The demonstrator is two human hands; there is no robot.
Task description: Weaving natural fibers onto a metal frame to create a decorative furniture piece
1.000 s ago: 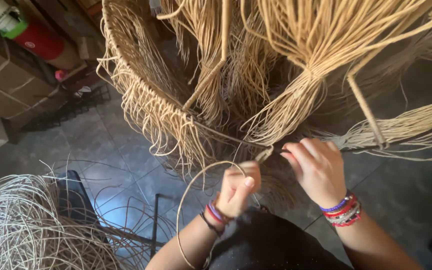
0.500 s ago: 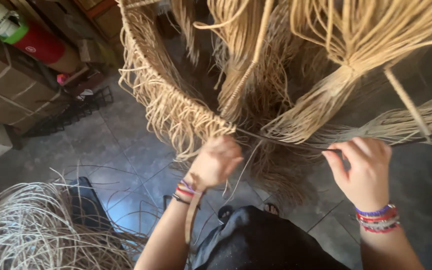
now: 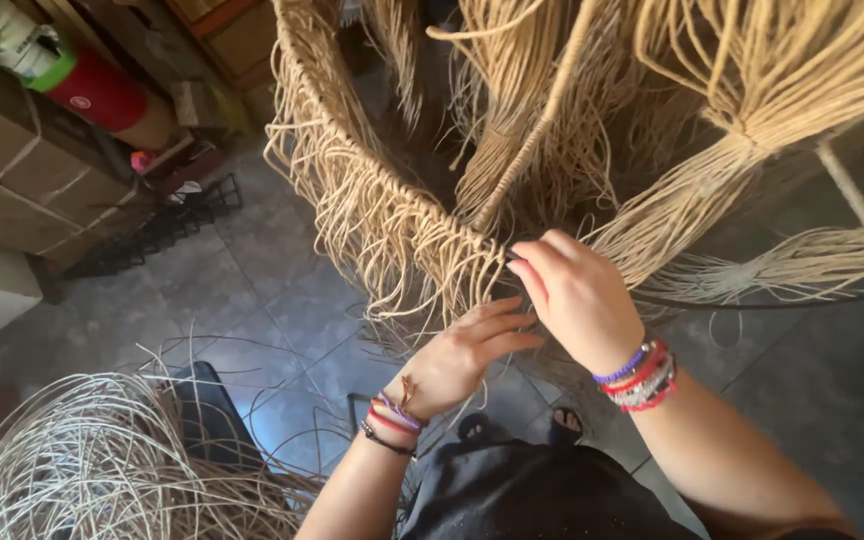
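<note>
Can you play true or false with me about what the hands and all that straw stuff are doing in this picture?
1. Both hands are up at the woven rim of the big frame. True: the left hand and right hand meet at its fringed edge.
2. The right hand holds scissors. False: it holds no tool, its fingers pinch at the strands on the rim.
3. Both wrists wear bracelets. True: the left has bracelets, the right has beaded ones.
4. The loose coil of pale cane lies on a table. False: it sits low at the left, beside the tiled floor.
5. A red container is at the upper left. True.
</note>
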